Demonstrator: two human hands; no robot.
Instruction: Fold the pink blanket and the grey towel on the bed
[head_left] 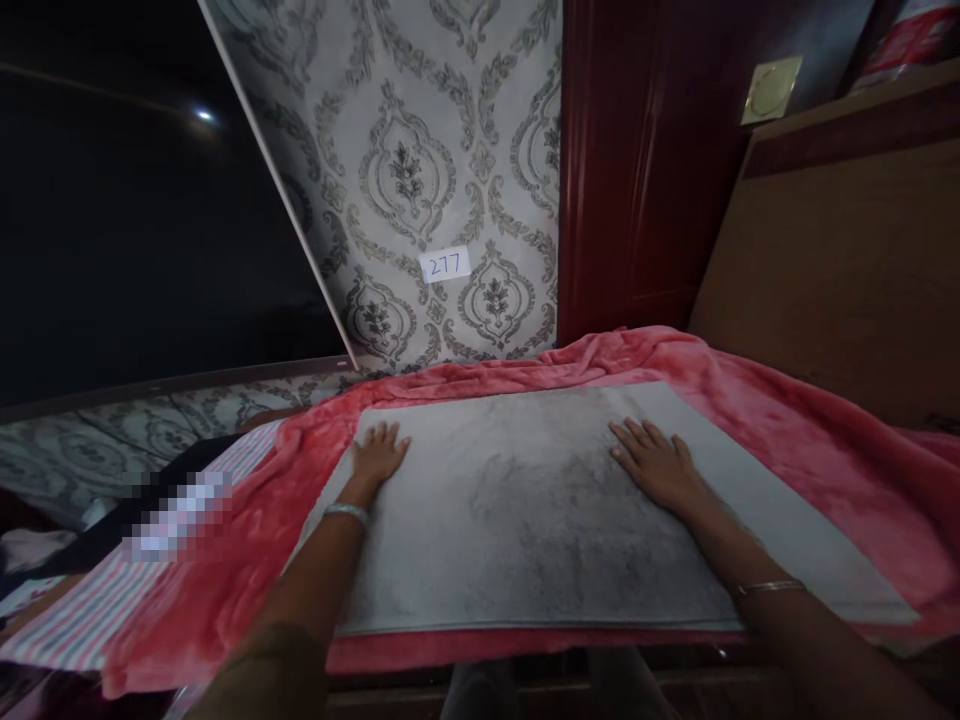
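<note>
A large white sheet (480,520) with dark grey smudges lies spread out in front of me; whether it is paper or cloth I cannot tell. Under it is a pink-red plush blanket (810,430), showing on all sides. My left hand (379,455) rests flat near the sheet's far left corner, fingers spread, a bracelet on the wrist. Toward the far right part of the sheet, my right hand (654,462) lies palm down with its fingers apart. Neither hand holds anything.
A striped cloth (90,610) lies at the left under the blanket. A big dark television screen (150,220) stands at the back left, before patterned wallpaper (420,120) bearing a paper label (445,264) marked 277. A cardboard box (847,270) stands at the right beside a dark red panel (630,170).
</note>
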